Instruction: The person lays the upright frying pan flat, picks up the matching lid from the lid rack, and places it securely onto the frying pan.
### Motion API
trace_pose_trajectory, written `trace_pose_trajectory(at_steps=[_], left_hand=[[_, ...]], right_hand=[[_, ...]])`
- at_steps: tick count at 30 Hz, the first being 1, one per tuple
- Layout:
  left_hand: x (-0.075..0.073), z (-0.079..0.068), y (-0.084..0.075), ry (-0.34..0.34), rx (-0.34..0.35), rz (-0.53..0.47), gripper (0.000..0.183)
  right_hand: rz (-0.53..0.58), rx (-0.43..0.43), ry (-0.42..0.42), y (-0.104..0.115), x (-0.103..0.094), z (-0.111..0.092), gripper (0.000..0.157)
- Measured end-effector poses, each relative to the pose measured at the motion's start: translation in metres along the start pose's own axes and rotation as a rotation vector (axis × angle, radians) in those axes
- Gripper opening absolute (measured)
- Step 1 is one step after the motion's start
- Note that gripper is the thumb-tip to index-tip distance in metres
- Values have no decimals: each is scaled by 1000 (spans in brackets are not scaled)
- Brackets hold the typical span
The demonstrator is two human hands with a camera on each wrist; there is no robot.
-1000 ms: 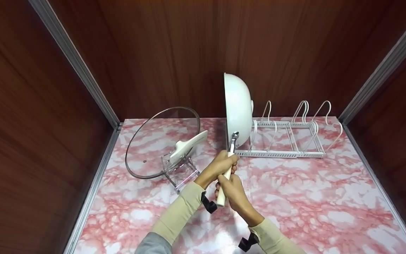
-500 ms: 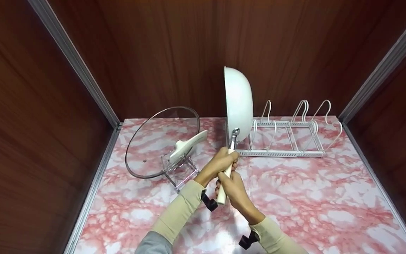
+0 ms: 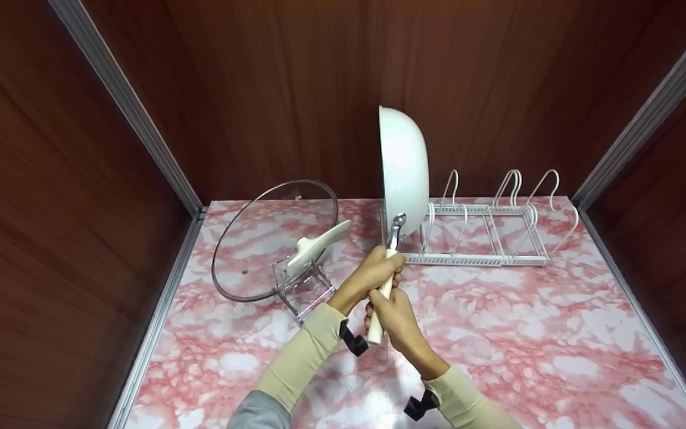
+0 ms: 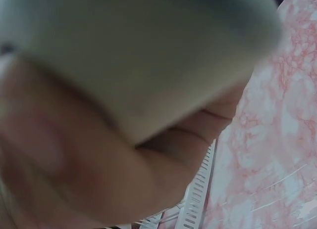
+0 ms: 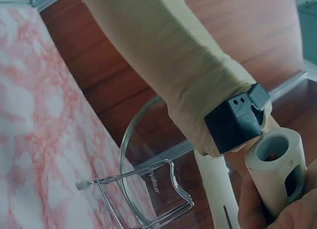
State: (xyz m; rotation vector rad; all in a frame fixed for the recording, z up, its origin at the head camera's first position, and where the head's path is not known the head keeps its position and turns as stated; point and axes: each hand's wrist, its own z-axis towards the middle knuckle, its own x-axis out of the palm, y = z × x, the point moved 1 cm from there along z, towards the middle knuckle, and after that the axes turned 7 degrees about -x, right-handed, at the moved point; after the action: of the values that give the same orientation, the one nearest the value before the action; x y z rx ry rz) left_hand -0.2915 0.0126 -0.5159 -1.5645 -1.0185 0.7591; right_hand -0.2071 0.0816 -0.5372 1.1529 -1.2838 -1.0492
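A white wok (image 3: 405, 167) stands on edge in the head view, its open side facing left and its cream handle (image 3: 375, 333) pointing down toward me. My left hand (image 3: 373, 274) grips the handle close to the metal joint. Just below it, my right hand (image 3: 396, 319) holds the handle near its end. The right wrist view shows the hollow handle end (image 5: 277, 157) up close. Behind the wok's lower right side is a white wire pan rack (image 3: 474, 260); whether the two touch I cannot tell.
To the left, a large glass lid (image 3: 219, 280) with a cream handle (image 3: 319, 244) leans in a small chrome wire stand (image 3: 313, 307). Brown wood-grain panels (image 3: 295, 89) enclose the pink marbled table (image 3: 527, 345) at the back and both sides.
The wok has moved up in the head view, and both hands have shifted slightly upward with it. Both keep their hold on the handle. The lid and rack stay put.
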Motion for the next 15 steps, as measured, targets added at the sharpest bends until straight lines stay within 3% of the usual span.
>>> trace_pose_trajectory(at_steps=[8, 15], left_hand=[[0, 0, -1, 4, 2, -8, 32], [1, 0, -4, -2, -8, -20, 22]], right_hand=[[3, -1, 0, 1, -1, -1, 8], [15, 8, -7, 3, -1, 0, 5]])
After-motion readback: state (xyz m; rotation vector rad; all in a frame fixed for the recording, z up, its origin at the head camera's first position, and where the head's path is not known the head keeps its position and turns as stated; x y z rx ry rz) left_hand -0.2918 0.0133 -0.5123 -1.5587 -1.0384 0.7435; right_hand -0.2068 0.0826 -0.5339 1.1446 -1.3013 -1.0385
